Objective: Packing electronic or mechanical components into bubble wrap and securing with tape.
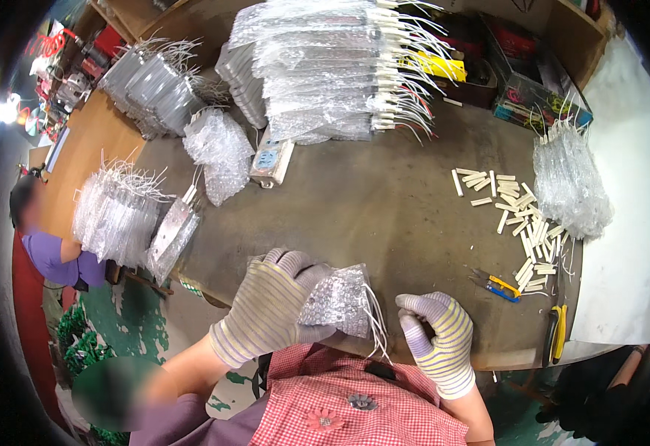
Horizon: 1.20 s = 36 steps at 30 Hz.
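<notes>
at the near edge of the bench [384, 215], we find a clear bubble-wrapped packet [340, 301], its white wires [377, 320] trailing off the right end and down toward us. the left hand [265, 308], in a striped knit glove, has its grip closed on the packet's left end, thumb along the near side and fingers over the far side. the right hand [444, 342], gloved alike, is just beside the wires and apart from them; its grip is loosely curled, with a gap between thumb and fingers. farther right we note a scatter of small cream sticks [533, 230], yellow-and-blue snips [499, 286] lying near them, and a tool with black and yellow handles [555, 334] at the bench edge. beyond the sticks sits a wrapped bundle [570, 182], wires pointing away from us. at the far side rises a tall stack of wrapped packets [317, 74], wires to the right, a small pale box with a blue panel [271, 160] before it. to our left we log another row of packets [117, 215] and, past it, a person in purple [54, 253].
</notes>
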{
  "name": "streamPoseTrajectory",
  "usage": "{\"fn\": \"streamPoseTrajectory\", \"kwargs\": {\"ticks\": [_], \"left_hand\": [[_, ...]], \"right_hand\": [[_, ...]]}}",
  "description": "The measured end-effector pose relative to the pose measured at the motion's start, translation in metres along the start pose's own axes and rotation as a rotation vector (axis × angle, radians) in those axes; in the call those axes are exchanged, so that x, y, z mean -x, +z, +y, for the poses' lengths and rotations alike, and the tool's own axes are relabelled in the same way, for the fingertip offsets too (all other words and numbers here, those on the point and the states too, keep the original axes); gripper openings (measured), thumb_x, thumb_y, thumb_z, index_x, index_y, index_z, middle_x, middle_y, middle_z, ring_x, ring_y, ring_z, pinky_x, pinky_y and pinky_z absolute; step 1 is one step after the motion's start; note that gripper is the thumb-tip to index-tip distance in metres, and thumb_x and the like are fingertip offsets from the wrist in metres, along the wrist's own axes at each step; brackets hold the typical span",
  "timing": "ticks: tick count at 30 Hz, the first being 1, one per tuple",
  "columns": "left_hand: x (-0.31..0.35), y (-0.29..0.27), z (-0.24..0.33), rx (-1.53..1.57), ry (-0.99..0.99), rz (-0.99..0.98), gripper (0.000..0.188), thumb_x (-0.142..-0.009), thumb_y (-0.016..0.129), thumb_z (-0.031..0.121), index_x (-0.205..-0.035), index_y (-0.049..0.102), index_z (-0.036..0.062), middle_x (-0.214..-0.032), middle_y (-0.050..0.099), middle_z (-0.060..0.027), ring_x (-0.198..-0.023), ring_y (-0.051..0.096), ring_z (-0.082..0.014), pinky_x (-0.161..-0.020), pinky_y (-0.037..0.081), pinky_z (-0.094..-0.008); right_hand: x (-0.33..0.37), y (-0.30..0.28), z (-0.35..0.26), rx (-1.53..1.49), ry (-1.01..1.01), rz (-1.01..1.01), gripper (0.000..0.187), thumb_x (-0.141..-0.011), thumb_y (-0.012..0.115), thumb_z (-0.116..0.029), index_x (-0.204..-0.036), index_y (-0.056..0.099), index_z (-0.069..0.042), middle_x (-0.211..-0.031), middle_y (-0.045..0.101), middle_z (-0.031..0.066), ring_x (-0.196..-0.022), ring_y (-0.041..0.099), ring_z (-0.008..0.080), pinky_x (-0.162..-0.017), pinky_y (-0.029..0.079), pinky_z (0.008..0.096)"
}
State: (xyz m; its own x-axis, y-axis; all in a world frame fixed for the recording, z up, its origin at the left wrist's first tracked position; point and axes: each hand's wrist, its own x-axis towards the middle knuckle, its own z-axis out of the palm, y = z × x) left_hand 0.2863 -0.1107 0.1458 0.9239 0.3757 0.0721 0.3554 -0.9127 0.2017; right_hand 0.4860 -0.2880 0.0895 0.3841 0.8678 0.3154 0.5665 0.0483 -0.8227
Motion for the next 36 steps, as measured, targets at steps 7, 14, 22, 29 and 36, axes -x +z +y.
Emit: {"fn": "streamPoseTrajectory", "kwargs": {"ticks": [7,14,22,29,36], "left_hand": [[0.013,-0.012,0.001,0.29,-0.068,0.411,0.082,-0.059,0.092,0.044,-0.123,0.061,0.0044,-0.117,0.059,-0.0166,-0.108,0.058,-0.0364,-0.092,0.05,-0.0482],[0.011,0.044,0.013,1.008,-0.221,0.636,0.089,-0.063,0.097,0.042,-0.129,0.052,0.0044,-0.12,0.057,-0.017,-0.107,0.061,-0.0323,-0.093,0.051,-0.0407],[0.003,0.066,0.01,1.002,-0.116,0.662,0.078,-0.074,0.094,0.036,-0.133,0.051,0.0079,-0.124,0.056,-0.0133,-0.113,0.057,-0.0261,-0.101,0.046,-0.0392],[0.0,0.031,0.03,1.284,0.006,0.388,0.079,-0.084,0.079,0.016,-0.15,0.04,-0.001,-0.139,0.053,-0.0223,-0.134,0.049,-0.0337,-0.111,0.042,-0.0417],[0.002,0.037,0.026,0.989,-0.115,0.691,0.085,-0.075,0.089,0.029,-0.146,0.049,0.0031,-0.127,0.061,-0.0162,-0.117,0.061,-0.0312,-0.103,0.047,-0.0403]], "right_hand": [[-0.003,0.002,-0.011,-0.118,0.064,0.103,0.024,-0.087,0.068,0.002,-0.109,0.073,-0.006,-0.089,0.071,0.0098,-0.073,0.068,0.024,-0.069,0.054,0.0311],[-0.037,0.026,-0.069,-0.087,-0.316,-0.055,0.057,-0.083,0.079,-0.02,-0.135,0.061,-0.004,-0.103,0.073,0.0176,-0.084,0.071,0.0369,-0.078,0.056,0.0432],[-0.044,0.053,-0.066,0.059,-0.259,-0.009,0.045,-0.087,0.075,-0.023,-0.126,0.065,-0.001,-0.098,0.07,0.0211,-0.083,0.068,0.0425,-0.073,0.055,0.0462],[-0.029,0.056,-0.04,0.106,-0.178,0.078,0.036,-0.089,0.075,-0.021,-0.118,0.067,-0.003,-0.098,0.07,0.0207,-0.081,0.068,0.0416,-0.073,0.055,0.0452],[-0.024,0.019,-0.043,-0.105,-0.058,-0.224,0.028,-0.085,0.076,-0.004,-0.113,0.07,-0.001,-0.108,0.074,0.0105,-0.098,0.069,0.0189,-0.091,0.054,0.0332]]}}
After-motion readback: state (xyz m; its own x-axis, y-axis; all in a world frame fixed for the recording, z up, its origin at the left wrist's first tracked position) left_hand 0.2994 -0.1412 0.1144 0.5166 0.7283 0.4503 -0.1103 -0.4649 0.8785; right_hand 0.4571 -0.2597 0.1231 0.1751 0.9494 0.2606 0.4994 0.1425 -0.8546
